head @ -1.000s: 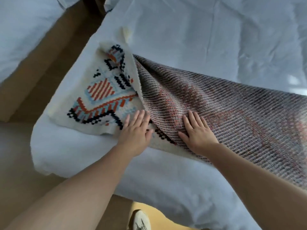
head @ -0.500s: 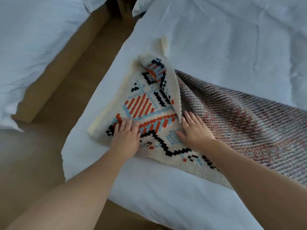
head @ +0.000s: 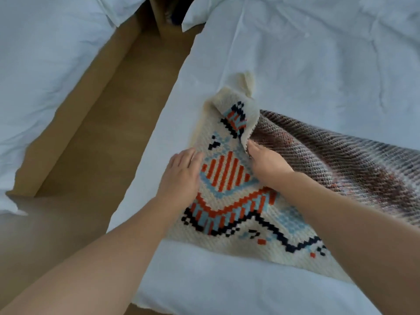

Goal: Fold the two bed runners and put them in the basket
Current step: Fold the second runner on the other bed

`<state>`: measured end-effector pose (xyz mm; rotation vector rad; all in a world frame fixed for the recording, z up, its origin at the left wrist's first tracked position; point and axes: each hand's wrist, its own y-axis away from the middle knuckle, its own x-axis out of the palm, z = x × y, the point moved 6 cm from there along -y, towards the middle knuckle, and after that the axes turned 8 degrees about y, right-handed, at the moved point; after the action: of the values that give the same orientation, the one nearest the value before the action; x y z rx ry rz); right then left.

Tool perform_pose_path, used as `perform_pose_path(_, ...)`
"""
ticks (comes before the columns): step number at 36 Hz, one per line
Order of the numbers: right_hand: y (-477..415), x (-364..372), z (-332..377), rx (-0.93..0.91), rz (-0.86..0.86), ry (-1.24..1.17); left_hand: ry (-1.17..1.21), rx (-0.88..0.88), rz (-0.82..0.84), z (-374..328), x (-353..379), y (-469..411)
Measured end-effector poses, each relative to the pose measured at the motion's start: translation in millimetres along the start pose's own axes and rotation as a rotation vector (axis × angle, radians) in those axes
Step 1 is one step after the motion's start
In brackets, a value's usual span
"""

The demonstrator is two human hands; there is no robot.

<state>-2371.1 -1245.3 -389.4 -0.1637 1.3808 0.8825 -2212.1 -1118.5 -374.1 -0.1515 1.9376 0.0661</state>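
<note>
A cream woven bed runner (head: 229,214) with an orange, blue and black pattern lies across the corner of a white bed (head: 306,64). Its upper layer is turned back and shows a brown striped underside (head: 341,160) running off to the right. My left hand (head: 181,173) rests flat on the patterned face near the runner's left edge, fingers together. My right hand (head: 266,162) sits at the fold line, its fingers against the curled cream edge; whether they pinch it I cannot tell. No basket is in view.
A second white bed (head: 45,76) stands to the left, across a narrow strip of brown floor (head: 102,133). A dark piece of furniture (head: 166,10) stands between the beds at the top. The bed's front edge drops off below the runner.
Both hands have slid up and away along the runner, and more of the patterned face now shows. The view has shifted left, so the runner sits further right.
</note>
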Motion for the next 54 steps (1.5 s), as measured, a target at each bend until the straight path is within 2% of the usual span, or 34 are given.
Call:
perform_pose_path(3, 18, 7, 23, -0.095, 0.029, 0.070, -0.025, 0.192, 0.030, -14, -8, -26)
perform_pose_path(10, 49, 27, 52, -0.270, 0.030, 0.163, -0.184, 0.529, 0.322, -39, -1, -49)
perform_pose_path(13, 58, 32, 56, -0.306, 0.050, 0.175, -0.229, 0.580, 0.379, -43, 1, -48)
perform_pose_path(17, 68, 35, 57, -0.294, 0.054, 0.170, -0.256, 0.606, 0.327, -49, -2, -56)
perform_pose_path(20, 72, 41, 47, -0.210, 0.027, 0.190, -0.309, 0.616, 0.280, -44, -1, -60)
perform_pose_path(26, 82, 61, 11, 0.104, 0.078, 0.300, -0.445, 0.519, 0.266, -23, 0, -55)
perform_pose_path(31, 95, 74, 2, 0.151, 0.099, 0.294, -0.541, 0.501, 0.247, -16, -3, -52)
perform_pose_path(33, 99, 73, 1, 0.173, 0.096, 0.294, -0.562, 0.467, 0.287, -15, 1, -47)
perform_pose_path(38, 116, 69, -16, 0.272, 0.057, 0.270, -0.547, 0.339, 0.384, -5, -2, -27)
perform_pose_path(40, 126, 70, -33, 0.334, 0.035, 0.264, -0.530, 0.235, 0.422, 7, -7, -23)
perform_pose_path(44, 150, 74, -62, 0.431, 0.041, 0.260, -0.374, 0.063, 0.456, 25, -8, -10)
perform_pose_path(47, 164, 74, -76, 0.435, 0.054, 0.267, -0.284, -0.009, 0.423, 28, -10, 3)
perform_pose_path(54, 193, 58, -67, 0.322, 0.061, 0.318, -0.266, -0.131, 0.369, 15, -33, 49)
